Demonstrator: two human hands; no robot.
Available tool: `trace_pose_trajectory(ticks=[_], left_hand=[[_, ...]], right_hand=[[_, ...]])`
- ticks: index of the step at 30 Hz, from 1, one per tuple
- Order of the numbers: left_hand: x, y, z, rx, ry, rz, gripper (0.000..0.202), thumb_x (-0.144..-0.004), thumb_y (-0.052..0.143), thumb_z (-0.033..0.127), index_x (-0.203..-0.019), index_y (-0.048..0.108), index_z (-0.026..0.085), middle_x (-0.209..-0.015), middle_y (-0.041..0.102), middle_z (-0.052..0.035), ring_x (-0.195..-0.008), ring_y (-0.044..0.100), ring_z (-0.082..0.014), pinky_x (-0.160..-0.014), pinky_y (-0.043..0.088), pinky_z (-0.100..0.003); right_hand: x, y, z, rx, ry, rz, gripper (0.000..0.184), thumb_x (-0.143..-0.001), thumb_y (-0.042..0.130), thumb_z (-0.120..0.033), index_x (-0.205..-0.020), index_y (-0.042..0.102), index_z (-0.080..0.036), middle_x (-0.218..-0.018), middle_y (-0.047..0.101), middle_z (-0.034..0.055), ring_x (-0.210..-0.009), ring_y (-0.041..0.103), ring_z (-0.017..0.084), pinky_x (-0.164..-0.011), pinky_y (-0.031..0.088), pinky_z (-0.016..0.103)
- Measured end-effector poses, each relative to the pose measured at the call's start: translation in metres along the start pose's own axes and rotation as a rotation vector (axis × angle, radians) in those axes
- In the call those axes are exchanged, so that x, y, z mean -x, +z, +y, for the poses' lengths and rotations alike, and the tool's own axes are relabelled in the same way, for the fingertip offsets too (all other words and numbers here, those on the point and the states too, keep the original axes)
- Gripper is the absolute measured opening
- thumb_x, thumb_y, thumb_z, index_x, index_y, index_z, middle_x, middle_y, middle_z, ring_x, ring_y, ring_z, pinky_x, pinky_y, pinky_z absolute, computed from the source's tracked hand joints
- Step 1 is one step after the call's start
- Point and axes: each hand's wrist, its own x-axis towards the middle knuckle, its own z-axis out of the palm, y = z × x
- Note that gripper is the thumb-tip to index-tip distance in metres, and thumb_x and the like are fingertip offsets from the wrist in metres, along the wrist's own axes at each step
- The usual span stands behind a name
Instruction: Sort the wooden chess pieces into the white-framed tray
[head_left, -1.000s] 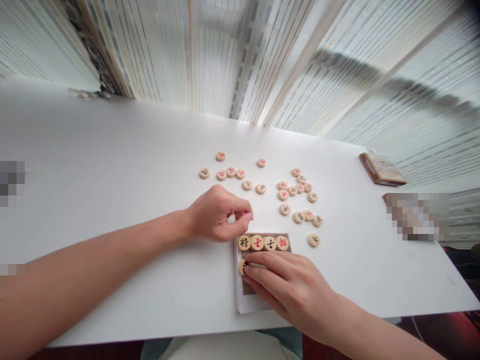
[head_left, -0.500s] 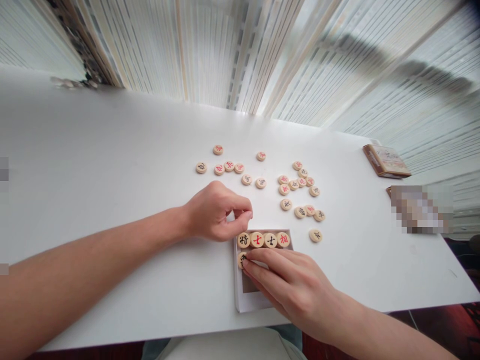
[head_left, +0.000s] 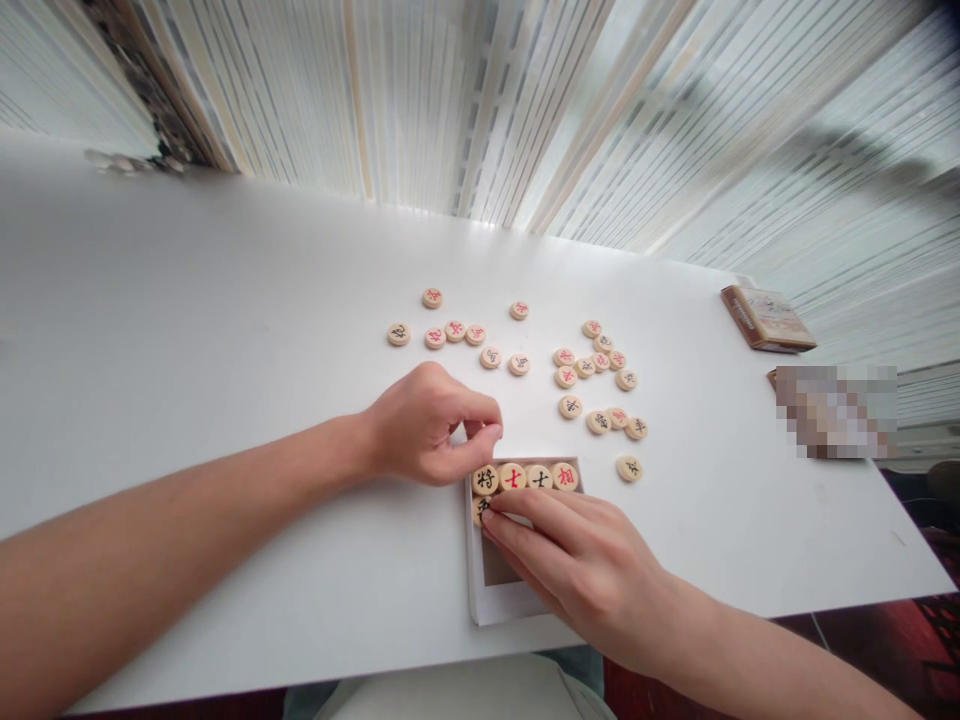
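A shallow white box [head_left: 510, 603] lies near the table's front edge. Along its far side runs a row of round wooden Chinese chess pieces [head_left: 512, 479] with red or black characters. My right hand [head_left: 592, 565] reaches over the box, fingertips on a black-marked chess piece [head_left: 481, 512] at the left wall, just below that row; the hand covers much of the box's right part. My left hand [head_left: 442, 425] hovers at the box's far left corner, thumb and forefinger closed together. Whether anything is between them is hidden.
Several loose chess pieces [head_left: 570, 407] lie scattered on the white table [head_left: 247, 330] beyond the box. To the right are a small brown box [head_left: 769, 320] and a blurred-out flat item [head_left: 832, 410]. A string curtain [head_left: 420, 110] hangs along the table's far edge.
The piece under my right fingertips has slid slightly away from me, up against the far row. My left hand has stayed about where it was.
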Motion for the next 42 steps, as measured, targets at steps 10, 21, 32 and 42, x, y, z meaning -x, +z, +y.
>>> trace_pose_trajectory(ticks=[10, 21, 32, 42], left_hand=[[0.001, -0.001, -0.002, 0.037, -0.052, 0.034, 0.022, -0.08, 0.057, 0.008, -0.066, 0.071, 0.017, -0.048, 0.064, 0.0042, -0.038, 0.041, -0.0063, -0.04, 0.033, -0.021], [-0.002, -0.008, -0.009, 0.257, -0.449, 0.466, 0.017, -0.085, 0.061, 0.018, -0.077, 0.076, 0.014, -0.06, 0.071, -0.0027, -0.048, 0.056, -0.0109, -0.046, 0.04, -0.023], [-0.007, -0.029, -0.026, 0.262, -0.525, 0.593, 0.015, -0.084, 0.062, 0.021, -0.074, 0.072, 0.016, -0.061, 0.068, -0.0027, -0.057, 0.06, -0.0144, -0.049, 0.039, -0.025], [-0.007, -0.023, -0.024, 0.174, -0.519, 0.454, 0.013, -0.083, 0.065, 0.019, -0.075, 0.075, 0.016, -0.059, 0.066, -0.0014, -0.052, 0.056, -0.0122, -0.047, 0.038, -0.024]], right_hand=[[-0.001, -0.008, -0.001, -0.03, 0.044, 0.054, 0.013, -0.104, 0.062, -0.01, -0.101, 0.074, -0.012, -0.098, 0.08, 0.011, -0.074, 0.075, 0.018, -0.059, 0.055, 0.031], [-0.044, -0.056, 0.047, -0.084, 0.179, 0.189, 0.01, -0.1, 0.069, -0.018, -0.099, 0.079, -0.019, -0.089, 0.08, 0.007, -0.056, 0.062, 0.011, -0.052, 0.05, 0.025], [-0.103, -0.07, 0.121, -0.304, 0.532, 0.133, 0.028, -0.094, 0.075, -0.04, -0.096, 0.086, -0.015, -0.055, 0.062, -0.0005, -0.047, 0.052, 0.01, -0.044, 0.036, 0.024], [-0.087, -0.05, 0.144, -0.284, 0.564, -0.074, 0.028, -0.094, 0.072, -0.042, -0.092, 0.085, -0.018, -0.052, 0.062, -0.0007, -0.043, 0.051, 0.011, -0.044, 0.036, 0.027]])
